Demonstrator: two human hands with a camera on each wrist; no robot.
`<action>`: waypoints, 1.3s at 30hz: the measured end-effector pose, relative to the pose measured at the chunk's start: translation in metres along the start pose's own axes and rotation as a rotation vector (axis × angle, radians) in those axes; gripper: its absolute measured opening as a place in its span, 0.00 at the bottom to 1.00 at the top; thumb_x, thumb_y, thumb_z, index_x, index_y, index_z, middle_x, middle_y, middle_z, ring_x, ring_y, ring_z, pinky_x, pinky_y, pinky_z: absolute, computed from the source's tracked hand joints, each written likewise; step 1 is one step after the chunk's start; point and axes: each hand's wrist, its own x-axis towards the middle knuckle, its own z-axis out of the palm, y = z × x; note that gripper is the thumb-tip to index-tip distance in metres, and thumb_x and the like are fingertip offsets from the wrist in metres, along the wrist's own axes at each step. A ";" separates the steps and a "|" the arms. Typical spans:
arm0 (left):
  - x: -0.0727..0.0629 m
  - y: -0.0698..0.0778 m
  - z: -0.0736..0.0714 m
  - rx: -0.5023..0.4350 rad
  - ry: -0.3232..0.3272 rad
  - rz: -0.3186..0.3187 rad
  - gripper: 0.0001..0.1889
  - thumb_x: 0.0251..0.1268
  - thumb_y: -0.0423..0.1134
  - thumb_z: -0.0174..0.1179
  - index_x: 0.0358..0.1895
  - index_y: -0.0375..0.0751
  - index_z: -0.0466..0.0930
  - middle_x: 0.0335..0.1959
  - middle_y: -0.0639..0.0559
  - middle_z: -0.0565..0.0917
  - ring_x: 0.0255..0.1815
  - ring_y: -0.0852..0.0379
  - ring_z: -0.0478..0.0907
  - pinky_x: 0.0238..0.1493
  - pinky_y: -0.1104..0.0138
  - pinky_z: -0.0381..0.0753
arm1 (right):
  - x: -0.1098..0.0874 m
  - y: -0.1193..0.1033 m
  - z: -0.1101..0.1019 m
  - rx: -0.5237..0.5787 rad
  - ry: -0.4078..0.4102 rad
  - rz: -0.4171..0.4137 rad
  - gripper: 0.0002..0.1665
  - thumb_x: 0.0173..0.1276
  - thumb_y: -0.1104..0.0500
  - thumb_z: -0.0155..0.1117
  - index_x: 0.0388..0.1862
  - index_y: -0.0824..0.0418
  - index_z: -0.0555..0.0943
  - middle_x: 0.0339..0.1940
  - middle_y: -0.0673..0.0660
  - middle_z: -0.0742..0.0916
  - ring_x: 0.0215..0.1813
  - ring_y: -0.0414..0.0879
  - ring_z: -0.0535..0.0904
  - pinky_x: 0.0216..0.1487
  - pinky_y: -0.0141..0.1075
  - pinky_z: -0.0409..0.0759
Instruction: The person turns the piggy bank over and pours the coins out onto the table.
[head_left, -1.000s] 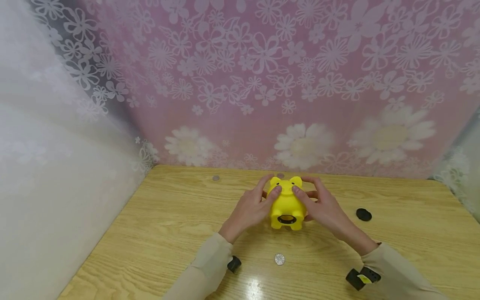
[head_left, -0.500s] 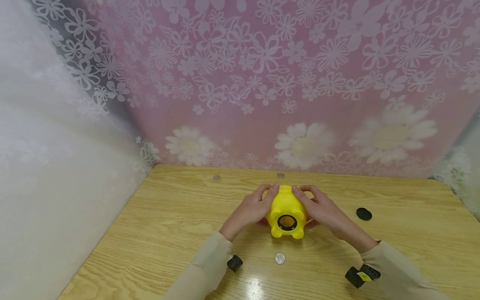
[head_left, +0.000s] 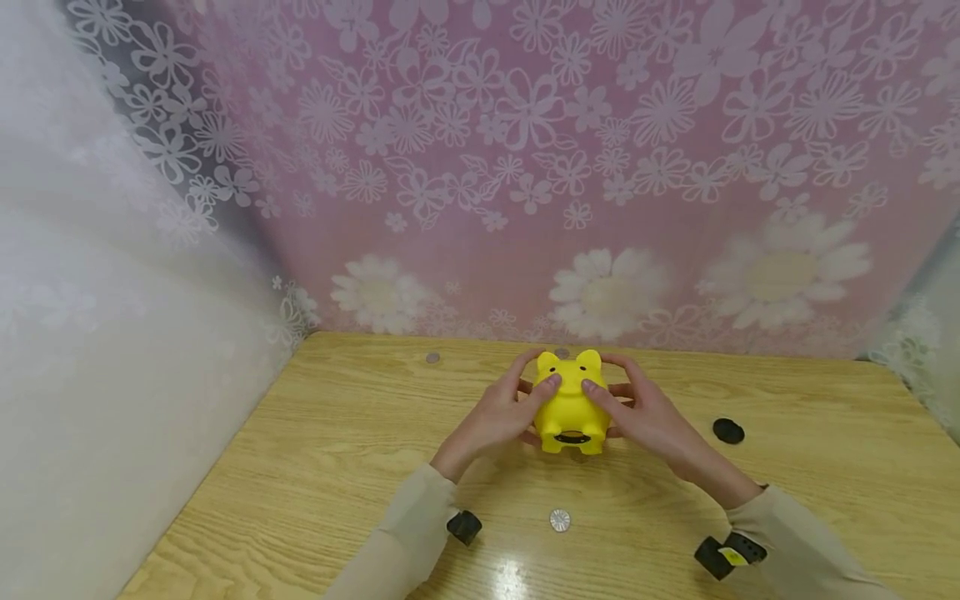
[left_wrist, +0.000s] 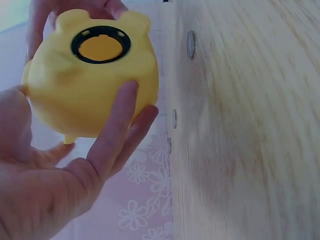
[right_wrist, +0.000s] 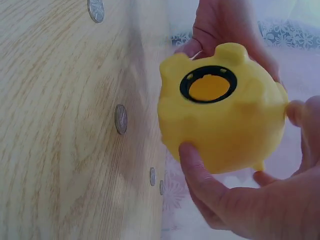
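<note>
A yellow pig-shaped piggy bank [head_left: 572, 410] is held up over the table between both hands, its face tilted upward. My left hand [head_left: 498, 412] grips its left side, and my right hand [head_left: 651, 417] grips the right, thumbs by the snout and fingers round behind. In the wrist views, the black-ringed round opening [right_wrist: 209, 86] in its belly is uncovered, and the bank is clear of the wood. A coin [head_left: 579, 456] lies below it, partly hidden by its feet. Nearer to me is another silver coin [head_left: 559, 521].
A black round lid [head_left: 728, 431] lies right of my right hand on the wooden table [head_left: 337, 467]. Toward the back edge lie a coin [head_left: 432, 357] at left and a second coin [head_left: 562, 353] behind the pig. A pink flowered curtain [head_left: 480, 208] hangs behind.
The piggy bank tipped forward, hiding its face and showing more of the opening, then tilted back face up. A coin now shows on the table just below it.
</note>
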 end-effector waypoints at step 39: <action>0.002 -0.002 -0.007 0.624 0.194 1.036 0.34 0.51 0.30 0.76 0.52 0.45 0.58 0.74 0.30 0.49 0.78 0.34 0.60 0.74 0.51 0.72 | 0.021 0.025 0.000 -0.455 0.344 -1.330 0.28 0.75 0.49 0.62 0.56 0.72 0.70 0.73 0.81 0.61 0.82 0.63 0.58 0.78 0.38 0.64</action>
